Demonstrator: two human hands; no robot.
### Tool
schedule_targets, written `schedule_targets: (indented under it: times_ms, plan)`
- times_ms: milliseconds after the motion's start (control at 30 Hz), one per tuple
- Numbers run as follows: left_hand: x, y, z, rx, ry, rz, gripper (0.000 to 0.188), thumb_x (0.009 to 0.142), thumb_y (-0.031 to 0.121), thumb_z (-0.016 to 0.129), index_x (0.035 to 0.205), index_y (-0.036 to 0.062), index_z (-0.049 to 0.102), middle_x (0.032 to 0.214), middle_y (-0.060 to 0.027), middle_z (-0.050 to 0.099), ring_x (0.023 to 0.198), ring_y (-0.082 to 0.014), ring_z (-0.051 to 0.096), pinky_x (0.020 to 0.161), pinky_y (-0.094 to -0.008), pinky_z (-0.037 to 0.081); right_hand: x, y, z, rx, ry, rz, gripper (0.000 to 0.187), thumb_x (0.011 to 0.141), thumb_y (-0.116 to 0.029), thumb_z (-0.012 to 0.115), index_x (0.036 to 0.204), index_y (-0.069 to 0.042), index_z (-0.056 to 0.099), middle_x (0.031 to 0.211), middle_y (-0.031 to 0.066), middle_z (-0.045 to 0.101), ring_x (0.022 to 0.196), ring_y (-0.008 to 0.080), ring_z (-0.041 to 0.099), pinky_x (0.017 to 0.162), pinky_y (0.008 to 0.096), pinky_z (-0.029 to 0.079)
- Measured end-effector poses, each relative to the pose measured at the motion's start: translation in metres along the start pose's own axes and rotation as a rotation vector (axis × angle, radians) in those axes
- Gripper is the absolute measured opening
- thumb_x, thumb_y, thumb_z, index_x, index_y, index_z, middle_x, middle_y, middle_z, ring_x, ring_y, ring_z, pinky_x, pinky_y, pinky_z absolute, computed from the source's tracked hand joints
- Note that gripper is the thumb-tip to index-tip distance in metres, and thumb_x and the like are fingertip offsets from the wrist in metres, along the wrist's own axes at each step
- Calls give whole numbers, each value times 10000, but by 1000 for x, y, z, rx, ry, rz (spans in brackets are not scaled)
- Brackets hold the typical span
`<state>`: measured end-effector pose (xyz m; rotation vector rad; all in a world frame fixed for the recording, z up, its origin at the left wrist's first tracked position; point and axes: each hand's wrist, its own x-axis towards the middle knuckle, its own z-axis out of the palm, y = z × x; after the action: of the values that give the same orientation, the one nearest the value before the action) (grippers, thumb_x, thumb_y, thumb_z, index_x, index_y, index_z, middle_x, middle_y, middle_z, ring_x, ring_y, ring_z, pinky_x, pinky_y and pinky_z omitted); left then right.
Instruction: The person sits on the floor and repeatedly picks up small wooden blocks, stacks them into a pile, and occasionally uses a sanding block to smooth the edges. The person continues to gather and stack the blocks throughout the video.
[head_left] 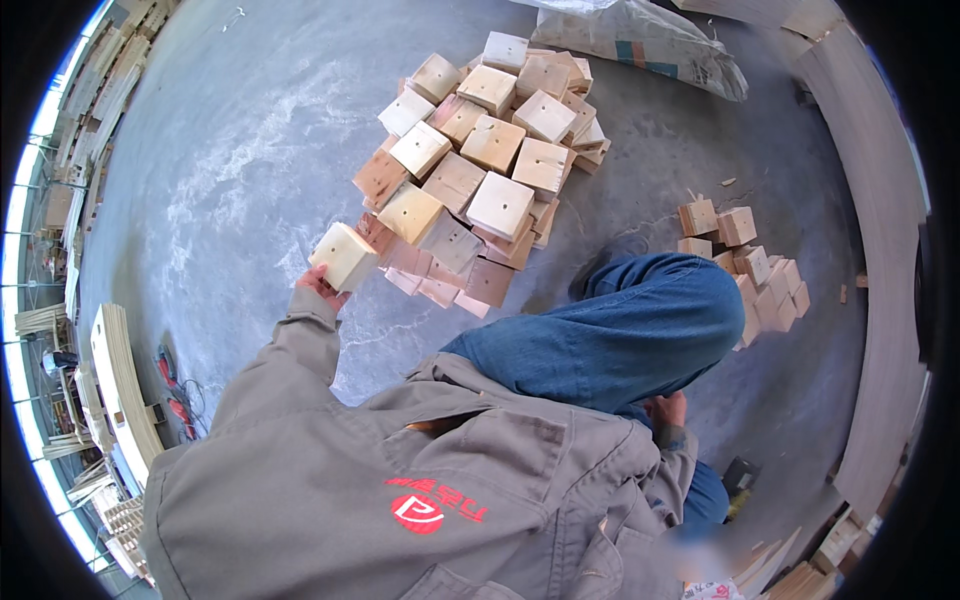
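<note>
A pale, square-faced wooden block with a small hole in its top (343, 256) is pinched at its lower edge by the left hand (320, 288), whose fingers are closed against the block's underside. The block is held at about nine o'clock from the large stacked pile of similar light and reddish wooden blocks (480, 165), just beside the pile's lower left corner and close to a yellowish block there (410, 212). The left arm is covered by a grey-brown work jacket sleeve (300, 345).

The right hand (668, 410) is seen at about four o'clock from the centre, tucked low beside a knee clad in blue denim (640, 325); whether it is spread or closed cannot be told, since most of it is hidden by the jacket and leg.

A smaller heap of tan wooden blocks (755, 275) lies on the grey concrete floor (230, 170) at about three o'clock from the knee. A grey woven sack (640, 40) rests at twelve o'clock beyond the large pile. Long pale boards (880, 250) curve along the right rim.
</note>
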<state>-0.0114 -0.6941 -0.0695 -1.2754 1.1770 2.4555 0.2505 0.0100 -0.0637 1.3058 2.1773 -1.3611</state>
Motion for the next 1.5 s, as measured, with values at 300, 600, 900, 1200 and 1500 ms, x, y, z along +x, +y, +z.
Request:
schedule_targets:
  times_ms: [300,600,900,1200,1500]
  plan:
    - [47,2,61,415,191,70,569,974,501,572,1462,223,485,1448,-70,553,1303,-357,518,1068,-656,376,11,19,-1,7,14,-29,181,873,-100,686,971,43,636,782,106,690,619,166,640,550,321,516]
    - [110,11,39,483,242,117,547,917,409,726,1364,135,570,1309,-156,623,1143,-389,620,880,-657,509,-3,-4,6,-1,34,-66,151,880,-121,655,881,30,651,678,90,660,552,155,611,499,322,471]
    - [86,0,66,500,289,184,485,929,393,711,1322,128,606,1242,-154,656,1063,-391,653,841,-629,545,5,-6,7,8,-11,-12,145,896,-120,681,941,7,630,741,65,666,592,134,609,536,297,500]
    - [61,11,82,553,245,59,563,929,477,684,1385,169,564,1338,-126,613,1181,-370,598,916,-601,504,13,2,11,116,8,-19,144,883,-99,674,916,24,606,751,84,662,599,154,621,551,308,520]
    - [176,54,-43,1031,366,721,730,893,630,620,1324,40,625,1235,-103,668,1026,-249,639,839,-373,520,16,1,17,72,33,19,278,820,-102,733,1045,43,658,949,165,685,742,218,689,634,334,574]
